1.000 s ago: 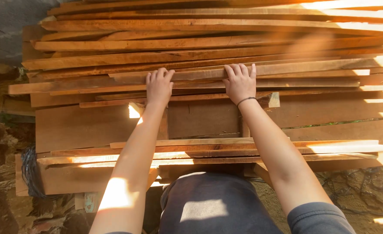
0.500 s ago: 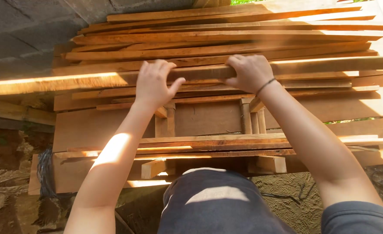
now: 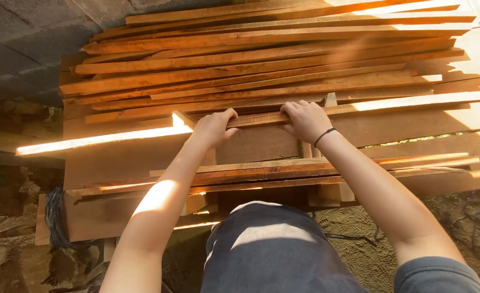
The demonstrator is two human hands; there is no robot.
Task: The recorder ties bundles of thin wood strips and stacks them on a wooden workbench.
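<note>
Wooden slats fill the view, and nearest the body a lower layer of boards [image 3: 283, 171] juts toward the person's dark trousers. Above it, the left hand [image 3: 215, 127] and right hand [image 3: 305, 119] each clench around one long thin plank [image 3: 104, 140], which lies crosswise at the front edge of the stack [image 3: 261, 59]. Keeping both grips level should stop the sunlit left end from dipping or snagging. That end overhangs open space beside the grey block wall [image 3: 17, 43]; the right end runs out of view, so room there is uncertain.
</note>
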